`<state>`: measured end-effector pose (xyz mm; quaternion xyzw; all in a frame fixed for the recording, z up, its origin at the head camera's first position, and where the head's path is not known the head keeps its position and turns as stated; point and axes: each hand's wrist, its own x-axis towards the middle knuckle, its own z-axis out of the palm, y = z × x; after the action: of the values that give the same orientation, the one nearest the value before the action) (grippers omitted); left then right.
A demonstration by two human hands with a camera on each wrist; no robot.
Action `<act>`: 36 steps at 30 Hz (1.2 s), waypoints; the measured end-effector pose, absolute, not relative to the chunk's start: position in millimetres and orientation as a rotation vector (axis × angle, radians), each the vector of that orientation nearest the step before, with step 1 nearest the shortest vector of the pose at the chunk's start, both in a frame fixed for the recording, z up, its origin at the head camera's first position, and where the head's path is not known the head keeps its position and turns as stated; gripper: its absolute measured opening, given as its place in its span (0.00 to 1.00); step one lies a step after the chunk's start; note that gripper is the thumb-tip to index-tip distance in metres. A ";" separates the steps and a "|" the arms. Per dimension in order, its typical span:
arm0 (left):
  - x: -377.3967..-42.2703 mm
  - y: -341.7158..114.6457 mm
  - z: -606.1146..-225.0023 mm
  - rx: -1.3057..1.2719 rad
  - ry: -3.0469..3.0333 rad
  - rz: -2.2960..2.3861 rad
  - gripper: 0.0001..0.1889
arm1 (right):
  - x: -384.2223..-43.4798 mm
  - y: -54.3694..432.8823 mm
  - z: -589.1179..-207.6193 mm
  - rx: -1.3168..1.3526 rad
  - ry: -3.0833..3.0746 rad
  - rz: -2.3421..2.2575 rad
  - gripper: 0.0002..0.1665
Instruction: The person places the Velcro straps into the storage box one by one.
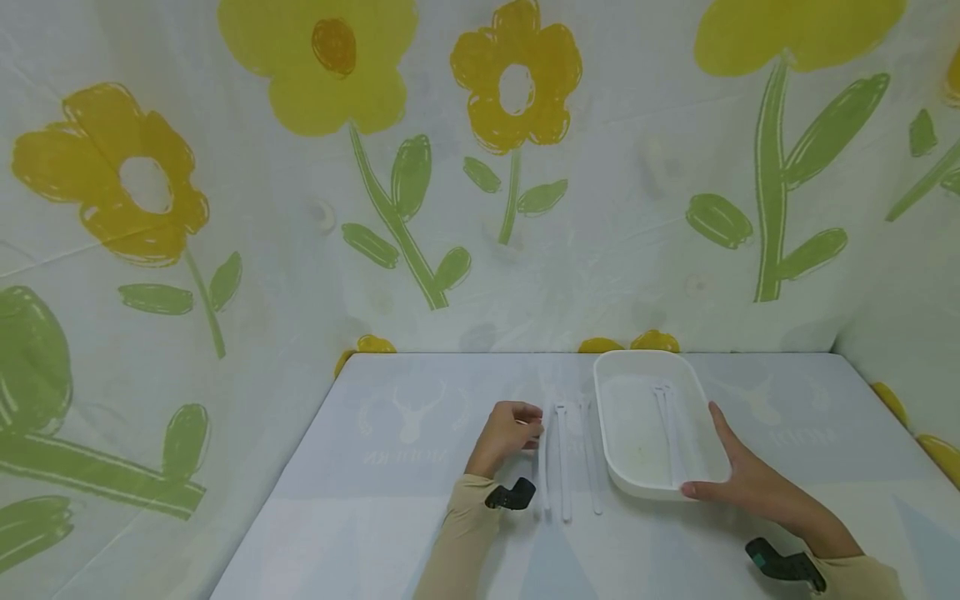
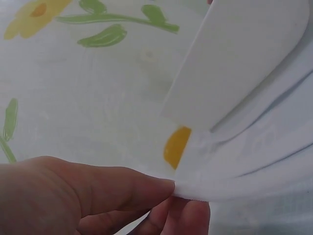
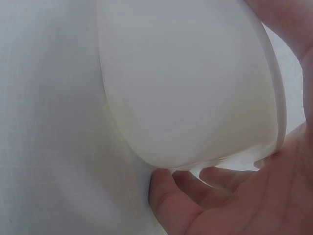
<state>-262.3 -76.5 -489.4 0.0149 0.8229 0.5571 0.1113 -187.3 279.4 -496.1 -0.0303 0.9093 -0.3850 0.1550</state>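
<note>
My left hand (image 1: pixel 506 435) is left of the tray and pinches the far end of a slim white strip (image 1: pixel 544 475) between thumb and fingers. In the left wrist view that strip (image 2: pixel 220 190) runs off to the right from the fingertips. My right hand (image 1: pixel 750 479) grips the right side of a white rectangular tray (image 1: pixel 618 454), thumb at its near right corner, fingers along the outer wall. Inside the tray lie slim white strips (image 1: pixel 667 425) with small wider heads. The right wrist view shows the tray's outside (image 3: pixel 190 88) against the palm and fingers.
Two more white strips, one with a square head (image 1: pixel 562 467) and a thinner one (image 1: pixel 590 467), lie between the left hand and the tray. The pale table (image 1: pixel 337 517) meets a flower-printed cloth (image 1: pixel 600 208) at its back edge.
</note>
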 end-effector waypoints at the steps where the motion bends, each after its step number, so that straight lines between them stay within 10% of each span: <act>1: -262.5 -76.6 -489.3 0.046 2.411 1.638 0.12 | -187.2 279.2 -495.8 -0.084 2.602 -1.103 0.85; 36: -258.0 -72.3 -482.6 0.059 2.235 1.879 0.15 | -186.9 278.4 -492.8 -0.039 2.583 -1.090 0.86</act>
<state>-258.0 -72.3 -482.6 0.0200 0.7605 0.6396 0.1103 -186.9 278.4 -492.8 -0.0138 0.9081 -0.3833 0.1680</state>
